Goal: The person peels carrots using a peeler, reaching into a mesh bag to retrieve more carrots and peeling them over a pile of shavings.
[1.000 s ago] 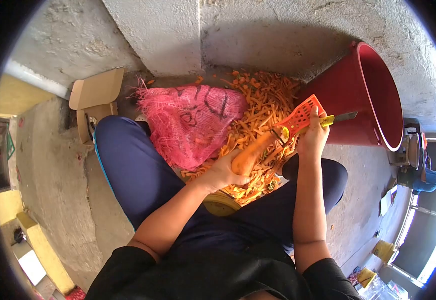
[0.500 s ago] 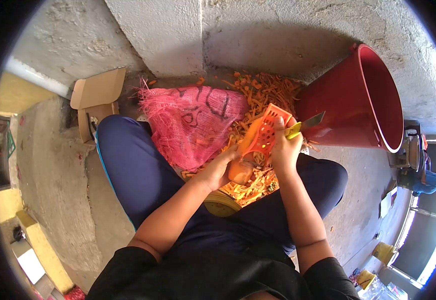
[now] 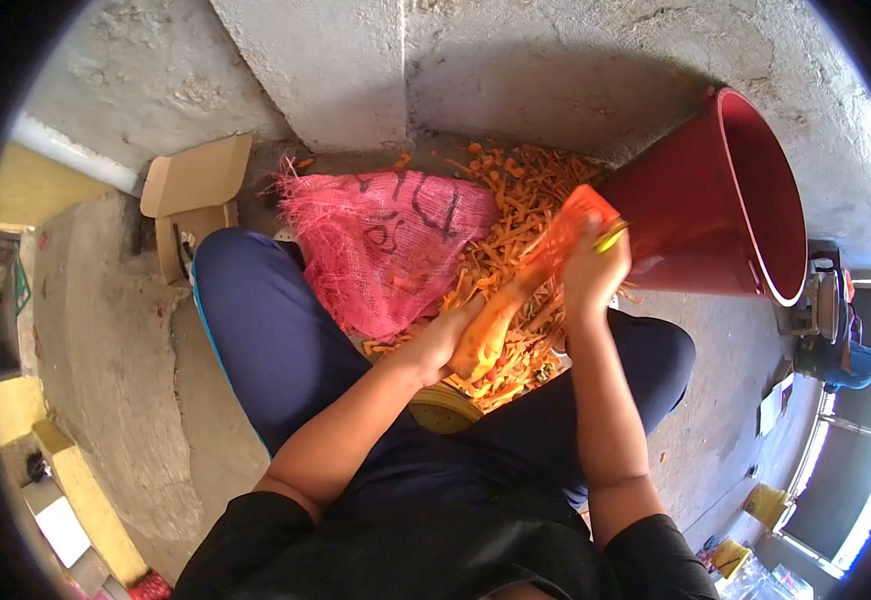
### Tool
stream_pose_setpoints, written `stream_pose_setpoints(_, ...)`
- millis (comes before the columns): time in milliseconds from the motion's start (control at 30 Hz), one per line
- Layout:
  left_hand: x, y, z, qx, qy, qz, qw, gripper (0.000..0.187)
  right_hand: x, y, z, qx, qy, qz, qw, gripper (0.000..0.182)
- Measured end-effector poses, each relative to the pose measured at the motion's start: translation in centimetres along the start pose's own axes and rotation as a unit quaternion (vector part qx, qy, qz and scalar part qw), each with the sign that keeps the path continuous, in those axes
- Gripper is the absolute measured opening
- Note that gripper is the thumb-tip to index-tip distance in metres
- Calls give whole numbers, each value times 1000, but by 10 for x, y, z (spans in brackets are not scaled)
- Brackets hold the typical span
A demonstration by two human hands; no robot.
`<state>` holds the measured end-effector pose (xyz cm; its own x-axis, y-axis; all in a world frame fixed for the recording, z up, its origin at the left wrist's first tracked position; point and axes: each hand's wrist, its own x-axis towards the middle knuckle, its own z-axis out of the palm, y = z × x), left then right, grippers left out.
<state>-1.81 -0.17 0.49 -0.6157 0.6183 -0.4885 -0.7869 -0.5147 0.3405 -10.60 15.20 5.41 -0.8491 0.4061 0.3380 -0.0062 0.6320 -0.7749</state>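
My left hand (image 3: 443, 340) is closed around the thick end of a peeled-looking orange carrot (image 3: 491, 335), which points up and to the right. My right hand (image 3: 596, 270) grips an orange plastic grater-like peeler (image 3: 584, 212), smeared by motion, over the carrot's far end. A yellow knife handle (image 3: 611, 238) also sticks out of the right hand; its blade is not distinguishable now. Below both hands lies a heap of orange peelings (image 3: 531, 190), spread between my legs. Just left of it rests a pink mesh sack (image 3: 386, 250) with dark writing.
A large dark red bucket (image 3: 671, 200) lies tilted at the right against the wall (image 3: 556, 60). An open cardboard box (image 3: 196, 180) stands at the left. Under the peelings shows a yellow rim (image 3: 441, 410). A person in blue (image 3: 856, 365) is far off at the right.
My right hand has moved up and right with the peeler and knife, away from the left hand. More of the carrot shows. The left hand has barely shifted.
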Motion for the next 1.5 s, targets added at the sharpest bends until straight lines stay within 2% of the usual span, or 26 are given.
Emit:
stream_pose_setpoints(67,-5,0,4,54,-18,5,998,47,31,19,-7,-12,80,62,995,23)
stream_pose_setpoints(100,-5,-1,5,38,-13,1,999,46,40,21,-13,-9,100,75,992,23)
stream_pose_setpoints(167,-5,-1,7,6,-4,-5,1000,44,43,25,-20,-9,93,110,990,21)
stream_pose_setpoints(267,4,1,9,-107,103,-9,989,43,6,5,-16,112,0,70,991,27)
stream_pose_setpoints(367,13,-5,-14,-133,-17,-1,991,42,-39,-13,-11,128,-112,13,985,19)
stream_pose_setpoints(400,11,-5,-9,-115,20,4,993,41,-47,-19,-7,124,-124,-4,985,21)
stream_pose_setpoints(433,9,-3,-4,-128,6,5,992,40,-50,-28,-8,122,-121,-39,984,23)
stream_pose_setpoints(500,5,0,4,-153,-23,7,988,40,-53,-37,-12,115,-154,-10,981,22)
stream_pose_setpoints(600,5,3,9,-184,6,-1,983,38,-58,-29,-9,143,-157,11,977,16)
stream_pose_setpoints(700,10,-1,1,-199,-11,8,980,39,-59,-30,-8,106,-156,-11,982,16)
stream_pose_setpoints(800,12,-3,4,-185,11,21,982,38,-58,-32,-7,86,-155,-15,984,17)
stream_pose_setpoints(900,10,-2,4,-147,-10,38,988,41,-55,-35,-9,39,-137,-29,989,18)
stream_pose_setpoints(1100,10,6,6,-138,2,20,990,41,-48,-30,-4,18,-132,-14,991,21)
stream_pose_setpoints(1300,8,14,16,-130,66,12,989,41,-45,-24,2,34,-124,3,992,24)
stream_pose_setpoints(1500,21,6,-1,-121,54,41,990,38,-44,-20,4,68,-118,34,990,20)
